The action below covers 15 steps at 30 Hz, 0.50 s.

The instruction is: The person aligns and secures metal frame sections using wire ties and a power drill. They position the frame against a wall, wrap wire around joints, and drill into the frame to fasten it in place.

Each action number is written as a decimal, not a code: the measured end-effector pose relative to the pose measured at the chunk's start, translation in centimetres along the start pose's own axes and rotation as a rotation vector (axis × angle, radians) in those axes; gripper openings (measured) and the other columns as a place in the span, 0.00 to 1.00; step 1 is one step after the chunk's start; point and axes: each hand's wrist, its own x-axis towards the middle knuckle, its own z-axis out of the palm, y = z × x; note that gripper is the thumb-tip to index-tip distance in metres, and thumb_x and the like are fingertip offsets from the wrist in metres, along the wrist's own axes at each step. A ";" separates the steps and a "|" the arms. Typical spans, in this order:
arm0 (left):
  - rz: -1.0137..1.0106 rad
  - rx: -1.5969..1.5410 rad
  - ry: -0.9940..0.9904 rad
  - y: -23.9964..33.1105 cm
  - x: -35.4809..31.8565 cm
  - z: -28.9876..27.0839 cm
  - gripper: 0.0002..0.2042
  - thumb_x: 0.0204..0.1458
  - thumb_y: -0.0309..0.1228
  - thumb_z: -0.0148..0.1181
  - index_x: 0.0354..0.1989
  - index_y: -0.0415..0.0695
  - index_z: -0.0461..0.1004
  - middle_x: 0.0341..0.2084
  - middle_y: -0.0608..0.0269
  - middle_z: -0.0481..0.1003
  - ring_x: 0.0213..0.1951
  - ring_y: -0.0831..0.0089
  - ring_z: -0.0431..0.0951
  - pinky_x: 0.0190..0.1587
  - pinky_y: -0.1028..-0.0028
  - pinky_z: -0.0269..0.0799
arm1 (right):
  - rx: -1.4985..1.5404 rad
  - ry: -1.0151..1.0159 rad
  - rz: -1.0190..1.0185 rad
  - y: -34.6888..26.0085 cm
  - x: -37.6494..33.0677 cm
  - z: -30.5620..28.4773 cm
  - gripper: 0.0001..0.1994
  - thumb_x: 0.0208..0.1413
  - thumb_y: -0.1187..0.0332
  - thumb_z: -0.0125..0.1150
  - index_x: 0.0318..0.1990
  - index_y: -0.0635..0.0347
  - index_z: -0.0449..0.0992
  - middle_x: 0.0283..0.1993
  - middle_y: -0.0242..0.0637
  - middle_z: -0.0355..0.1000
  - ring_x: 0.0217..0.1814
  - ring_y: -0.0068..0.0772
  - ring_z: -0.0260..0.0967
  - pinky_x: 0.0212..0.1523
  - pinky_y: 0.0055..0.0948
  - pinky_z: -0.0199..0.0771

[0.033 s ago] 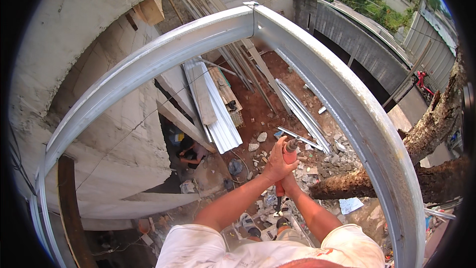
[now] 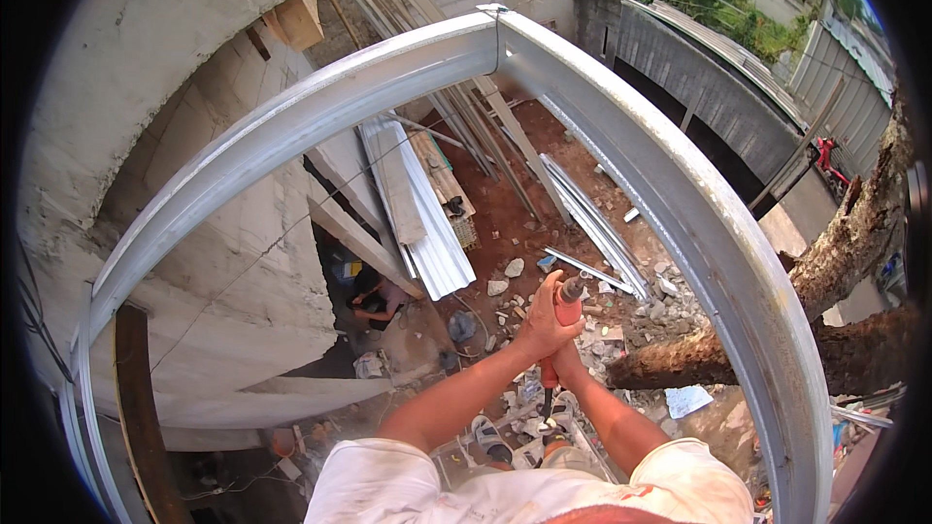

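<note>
A red power drill [image 2: 568, 310] is held out in front of my body, its dark metal chuck tilted up and away from me. My left hand [image 2: 544, 322] wraps around the drill's body from the left side. Lower down, my right hand [image 2: 567, 361] closes around its handle, and part of the grip is hidden by the fingers. A dark cord hangs from the handle toward my feet. The drill is apart from the silver steel beams [image 2: 670, 150] that frame the space around me. Whether a bit sits in the chuck cannot be made out.
Far below lie rubble, corrugated metal sheets [image 2: 442, 252] and metal channels [image 2: 594, 218]. A rough tree trunk [image 2: 670, 365] reaches in at right. Concrete wall [image 2: 233, 301] stands at left; a person [image 2: 374, 299] crouches beneath it. A thin wire [image 2: 282, 241] crosses the left side.
</note>
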 end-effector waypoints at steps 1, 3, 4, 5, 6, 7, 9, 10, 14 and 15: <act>-0.001 -0.016 -0.056 0.3 -1.2 -0.8 0.51 0.40 0.37 0.75 0.71 0.42 0.46 0.58 0.46 0.66 0.62 0.52 0.67 0.64 0.57 0.64 | 0.022 -0.032 0.082 0.5 -0.8 -0.9 0.12 0.59 0.72 0.54 0.50 0.58 0.68 0.33 0.31 0.69 0.30 0.24 0.69 0.30 0.25 0.72; 0.025 0.064 -0.139 1.1 -2.8 -3.2 0.52 0.40 0.41 0.76 0.71 0.40 0.48 0.62 0.45 0.64 0.65 0.52 0.64 0.66 0.58 0.61 | -0.046 -0.041 0.107 1.4 -2.9 -1.7 0.13 0.56 0.72 0.56 0.49 0.58 0.68 0.32 0.31 0.69 0.28 0.24 0.69 0.29 0.25 0.72; 0.084 0.066 -0.116 1.3 -3.3 -4.8 0.50 0.41 0.41 0.76 0.70 0.40 0.51 0.62 0.45 0.64 0.65 0.51 0.64 0.66 0.57 0.61 | -0.080 -0.044 0.121 1.8 -3.5 -2.1 0.13 0.55 0.72 0.57 0.48 0.58 0.67 0.32 0.31 0.69 0.27 0.24 0.68 0.28 0.26 0.72; 0.142 0.071 -0.092 2.1 -3.5 -6.8 0.47 0.42 0.41 0.75 0.69 0.40 0.54 0.61 0.45 0.65 0.65 0.50 0.64 0.66 0.57 0.61 | -0.069 -0.022 0.151 0.4 -4.6 -1.6 0.15 0.50 0.74 0.59 0.47 0.59 0.67 0.30 0.32 0.68 0.26 0.25 0.69 0.27 0.27 0.72; 0.206 0.073 -0.073 3.4 -3.4 -8.6 0.45 0.43 0.41 0.75 0.68 0.39 0.57 0.61 0.45 0.65 0.64 0.49 0.64 0.65 0.56 0.61 | -0.076 0.017 0.125 0.8 -5.0 -2.2 0.15 0.50 0.74 0.59 0.46 0.59 0.67 0.30 0.32 0.69 0.26 0.25 0.69 0.28 0.28 0.72; 0.352 0.071 -0.016 5.6 -2.3 -10.8 0.41 0.44 0.41 0.74 0.65 0.39 0.61 0.60 0.45 0.66 0.64 0.49 0.65 0.65 0.56 0.62 | -0.088 0.058 0.095 1.4 -5.7 -3.0 0.15 0.50 0.74 0.60 0.46 0.59 0.67 0.30 0.32 0.69 0.26 0.26 0.69 0.28 0.28 0.73; 0.628 0.079 0.092 11.6 2.1 -14.4 0.34 0.45 0.41 0.72 0.59 0.40 0.68 0.59 0.47 0.68 0.63 0.50 0.66 0.64 0.55 0.63 | -0.095 0.139 0.086 2.1 -6.8 -4.3 0.13 0.47 0.78 0.58 0.42 0.63 0.67 0.27 0.37 0.70 0.24 0.31 0.72 0.25 0.31 0.75; 0.771 0.093 0.148 14.8 4.7 -15.8 0.31 0.45 0.42 0.72 0.57 0.40 0.70 0.58 0.48 0.69 0.62 0.50 0.67 0.63 0.55 0.63 | -0.081 0.139 0.105 2.4 -7.3 -4.9 0.14 0.47 0.78 0.58 0.42 0.63 0.67 0.28 0.37 0.70 0.24 0.31 0.72 0.26 0.31 0.75; 1.194 0.144 0.174 27.5 12.0 -15.3 0.28 0.46 0.50 0.70 0.48 0.41 0.76 0.54 0.47 0.73 0.59 0.51 0.70 0.60 0.57 0.66 | -0.022 0.193 0.176 3.2 -8.8 -5.2 0.14 0.47 0.78 0.57 0.43 0.63 0.66 0.28 0.37 0.70 0.24 0.32 0.72 0.27 0.33 0.77; 1.234 0.164 0.231 29.4 13.8 -13.5 0.28 0.47 0.55 0.67 0.44 0.41 0.78 0.47 0.49 0.76 0.54 0.53 0.74 0.55 0.58 0.70 | -0.016 0.203 0.190 3.0 -9.4 -4.9 0.15 0.47 0.78 0.57 0.44 0.62 0.65 0.28 0.37 0.70 0.25 0.32 0.72 0.26 0.32 0.76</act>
